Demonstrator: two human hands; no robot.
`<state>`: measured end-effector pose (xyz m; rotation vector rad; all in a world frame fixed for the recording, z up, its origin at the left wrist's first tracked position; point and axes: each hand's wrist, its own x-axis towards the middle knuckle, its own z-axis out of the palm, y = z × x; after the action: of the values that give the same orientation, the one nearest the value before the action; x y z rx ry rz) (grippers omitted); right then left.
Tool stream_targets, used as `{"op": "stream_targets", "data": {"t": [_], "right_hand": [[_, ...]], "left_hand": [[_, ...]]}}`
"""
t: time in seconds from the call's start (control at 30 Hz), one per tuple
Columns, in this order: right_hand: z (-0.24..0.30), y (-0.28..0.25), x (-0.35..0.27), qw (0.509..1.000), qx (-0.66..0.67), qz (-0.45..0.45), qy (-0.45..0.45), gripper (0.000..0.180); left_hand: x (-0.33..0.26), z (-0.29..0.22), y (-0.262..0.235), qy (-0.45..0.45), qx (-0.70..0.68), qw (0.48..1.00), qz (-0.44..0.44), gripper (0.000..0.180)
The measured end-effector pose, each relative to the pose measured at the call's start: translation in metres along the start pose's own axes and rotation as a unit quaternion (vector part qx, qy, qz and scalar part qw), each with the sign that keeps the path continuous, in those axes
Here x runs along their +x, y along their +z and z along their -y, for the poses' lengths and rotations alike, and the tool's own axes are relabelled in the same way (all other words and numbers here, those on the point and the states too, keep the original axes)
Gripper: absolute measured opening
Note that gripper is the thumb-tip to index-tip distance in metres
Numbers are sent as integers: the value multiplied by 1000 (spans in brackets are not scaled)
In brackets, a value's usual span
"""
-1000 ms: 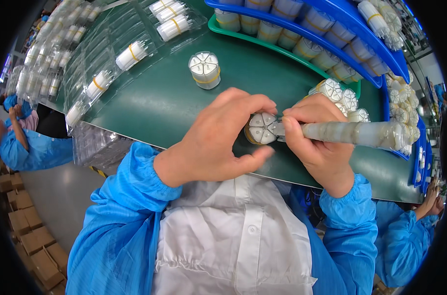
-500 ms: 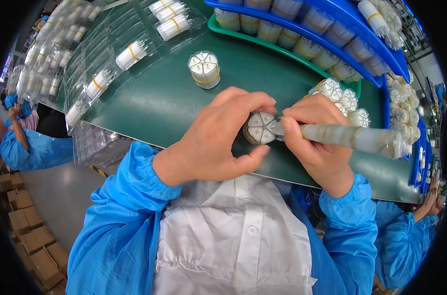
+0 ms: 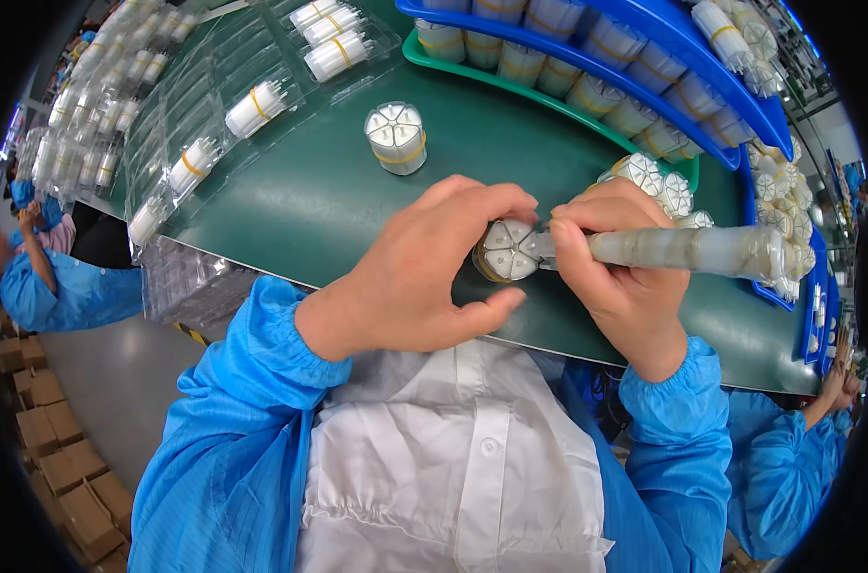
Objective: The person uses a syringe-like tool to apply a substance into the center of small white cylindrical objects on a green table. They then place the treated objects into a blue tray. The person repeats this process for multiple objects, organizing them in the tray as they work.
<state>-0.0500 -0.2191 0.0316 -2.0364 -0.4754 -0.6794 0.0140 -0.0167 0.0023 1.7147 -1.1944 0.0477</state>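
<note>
My left hand (image 3: 419, 263) curves its fingers and thumb round a cylindrical bundle of white wedge-shaped tubes (image 3: 508, 251), which stands upright on the green tabletop (image 3: 290, 210). Part of the bundle's side is hidden by that hand. In my right hand (image 3: 625, 277) is a long tool with a thick translucent whitish handle (image 3: 701, 250), pinched near its front. Its narrow metal tip (image 3: 541, 245) reaches the right edge of the bundle's top. Behind my left hand stands another upright bundle (image 3: 396, 137), bound with a yellow rubber band.
Clear plastic trays (image 3: 181, 124) with banded bundles lie at left. Blue bins (image 3: 634, 43) and a green tray (image 3: 544, 91) packed with bundles fill the back right. Loose bundles (image 3: 639, 172) stand before them. Co-workers in blue sleeves sit at both sides.
My right hand and the tool's handle have shifted slightly to the right, and the handle's rear end has risen in the picture. My left hand stays around the bundle.
</note>
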Motion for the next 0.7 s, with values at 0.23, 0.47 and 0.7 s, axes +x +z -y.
{"op": "stream_targets", "data": {"t": [0.23, 0.47, 0.7], "right_hand": [[3, -2, 1, 1000, -24, 5, -1, 10], [12, -5, -2, 1000, -20, 19, 7, 10], [12, 1, -2, 1000, -10, 22, 14, 10]], "left_hand": [[-1, -2, -2, 5, 42, 999, 3, 52], [-23, -11, -51, -68, 252, 956, -135, 58], [11, -2, -73, -132, 354, 925, -33, 56]]}}
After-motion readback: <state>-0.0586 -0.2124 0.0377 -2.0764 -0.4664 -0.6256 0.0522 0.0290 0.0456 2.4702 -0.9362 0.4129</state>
